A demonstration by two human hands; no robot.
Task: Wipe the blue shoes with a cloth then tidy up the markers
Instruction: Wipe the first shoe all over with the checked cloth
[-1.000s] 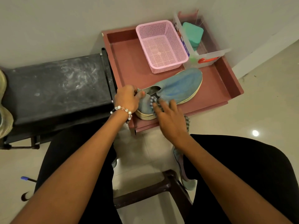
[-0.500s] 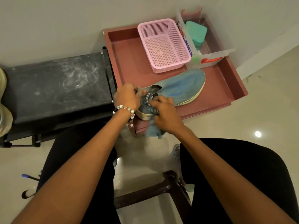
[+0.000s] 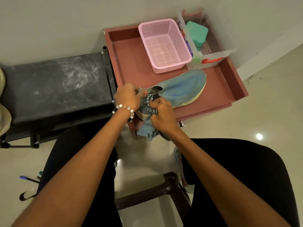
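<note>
Wiping stage, judged from the layout; markers not yet tidied.

Shoe [image 3: 178,90] lying across the front of the tray [image 3: 127,63], toe toward the tray's right wall, heel overhanging the near-left rim. Left hand [image 3: 127,97] curled round the heel collar, probably bracing the shoe against the rubbing. Right hand [image 3: 162,115] closed on the cloth [image 3: 147,105], bunched and pressed to the heel side; loose end of the cloth hanging below the tray's front edge. Heel kept over the rim likely for reach around the back and sole edge.

Basket [image 3: 164,45] at the tray's back, just behind the shoe's toe; clear box [image 3: 211,56] to the basket's right, close to the toe as well. Little slack for sliding the shoe forward or right. Bare tray floor to the basket's left: room for turning the shoe that way. Raised walls on three sides of the tray, so lifting needed, not sliding off.

Markers [image 3: 29,178] on the floor, far left of the tray, beside the left leg. Second shoe [image 3: 178,158] partly hidden below, between the legs.
</note>
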